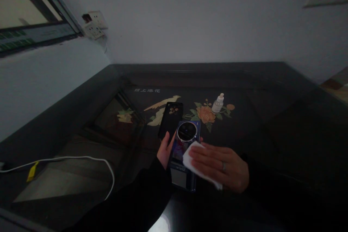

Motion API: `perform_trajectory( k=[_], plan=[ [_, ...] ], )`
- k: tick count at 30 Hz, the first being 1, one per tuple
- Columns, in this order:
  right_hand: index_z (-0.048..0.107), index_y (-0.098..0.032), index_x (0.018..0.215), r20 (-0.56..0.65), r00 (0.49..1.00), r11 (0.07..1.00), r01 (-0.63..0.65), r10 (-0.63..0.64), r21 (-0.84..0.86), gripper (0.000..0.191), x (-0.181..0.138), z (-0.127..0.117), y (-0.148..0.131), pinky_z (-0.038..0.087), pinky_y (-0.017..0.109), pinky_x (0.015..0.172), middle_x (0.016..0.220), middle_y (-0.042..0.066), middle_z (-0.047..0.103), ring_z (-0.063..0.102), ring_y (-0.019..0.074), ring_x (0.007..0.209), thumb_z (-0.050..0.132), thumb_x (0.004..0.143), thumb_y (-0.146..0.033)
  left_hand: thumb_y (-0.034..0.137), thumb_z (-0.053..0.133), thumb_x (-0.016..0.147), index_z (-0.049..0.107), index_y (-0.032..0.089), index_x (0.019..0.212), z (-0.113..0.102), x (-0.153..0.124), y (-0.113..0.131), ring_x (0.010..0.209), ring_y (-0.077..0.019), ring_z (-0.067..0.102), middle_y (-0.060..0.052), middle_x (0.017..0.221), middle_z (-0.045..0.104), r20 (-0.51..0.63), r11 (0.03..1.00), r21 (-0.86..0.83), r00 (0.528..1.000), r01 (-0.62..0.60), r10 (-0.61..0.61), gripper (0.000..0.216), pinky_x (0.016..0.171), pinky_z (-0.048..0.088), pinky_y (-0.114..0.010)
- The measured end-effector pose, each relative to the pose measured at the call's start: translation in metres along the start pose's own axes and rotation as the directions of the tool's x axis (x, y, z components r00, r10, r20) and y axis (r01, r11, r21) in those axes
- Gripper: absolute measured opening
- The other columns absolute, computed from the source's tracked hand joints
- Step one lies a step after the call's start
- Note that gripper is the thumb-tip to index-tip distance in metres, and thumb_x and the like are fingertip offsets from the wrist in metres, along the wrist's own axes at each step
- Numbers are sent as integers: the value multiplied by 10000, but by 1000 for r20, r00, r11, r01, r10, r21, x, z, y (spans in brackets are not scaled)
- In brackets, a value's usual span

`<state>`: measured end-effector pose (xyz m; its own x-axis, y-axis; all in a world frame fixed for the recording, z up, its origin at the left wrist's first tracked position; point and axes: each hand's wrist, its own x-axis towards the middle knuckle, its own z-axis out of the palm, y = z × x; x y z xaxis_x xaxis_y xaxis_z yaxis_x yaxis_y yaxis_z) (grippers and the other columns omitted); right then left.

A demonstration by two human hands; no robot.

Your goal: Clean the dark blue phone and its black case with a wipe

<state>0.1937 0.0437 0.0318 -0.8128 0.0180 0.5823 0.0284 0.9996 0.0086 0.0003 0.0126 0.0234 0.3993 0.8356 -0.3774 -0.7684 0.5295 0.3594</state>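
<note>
A blue phone point(182, 145) with a round camera ring lies back-up on the dark table. My left hand point(164, 151) grips its left edge, thumb up against the side. My right hand point(219, 166), a ring on one finger, lies flat with fingers together and presses a white wipe point(190, 159) onto the phone's back. A black phone case point(170, 119) lies just beyond the phone, touching its upper left corner.
A small white dropper bottle point(218, 103) stands upright behind the phone, to the right, on the dark lacquered table point(258, 116) with flower and bird inlay. A white cable point(81, 159) curves across the left side. Wall sockets point(94, 25) sit at the upper left.
</note>
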Motion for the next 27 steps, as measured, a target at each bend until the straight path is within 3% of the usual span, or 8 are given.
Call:
perform_trajectory(
  k=[4, 10, 17, 22, 27],
  plan=[
    [538, -60, 1161, 14, 994, 994, 108, -108, 9, 312, 4, 2, -11, 400, 395, 1021, 1240, 112, 553, 381, 231, 1259, 435, 878, -144, 568, 342, 823, 299, 190, 1383, -1, 0, -3, 909, -280, 601, -132, 1179, 581, 24, 999, 26, 999, 43, -44, 677, 847, 416, -447],
    [474, -21, 1212, -27, 997, 997, -72, 71, -40, 368, -7, 1, 14, 365, 512, 1011, 1231, 175, 546, 362, 253, 1271, 395, 897, -196, 476, 280, 876, 351, 224, 1362, -11, 9, -1, 929, -260, 593, -82, 1088, 634, -78, 997, -18, 995, -70, 68, 552, 832, 432, -383],
    [605, -44, 1061, 3, 988, 987, 151, -152, 59, 281, 16, -2, -17, 392, 437, 1014, 1123, 122, 631, 509, 249, 1151, 422, 865, -128, 496, 389, 835, 398, 204, 1335, 1, 5, -4, 822, -232, 607, -92, 1013, 648, -44, 996, 37, 996, -76, 78, 579, 750, 460, -360],
    [564, -41, 1115, -15, 999, 999, 35, -36, -8, 306, 8, 1, -6, 345, 493, 1029, 1175, 135, 597, 448, 239, 1211, 394, 892, -163, 488, 339, 858, 400, 215, 1335, 2, 2, -2, 811, -222, 593, -84, 986, 642, -46, 998, 52, 998, -39, 42, 553, 743, 441, -342],
    [577, -31, 1095, -35, 999, 1000, 22, -22, 19, 317, 6, 2, -8, 362, 504, 1014, 1146, 146, 612, 462, 254, 1197, 389, 896, -191, 528, 327, 854, 432, 179, 1313, 0, -2, -3, 539, -135, 508, -73, 832, 644, -5, 999, 33, 1000, 2, -2, 587, 629, 429, -308]
  ],
)
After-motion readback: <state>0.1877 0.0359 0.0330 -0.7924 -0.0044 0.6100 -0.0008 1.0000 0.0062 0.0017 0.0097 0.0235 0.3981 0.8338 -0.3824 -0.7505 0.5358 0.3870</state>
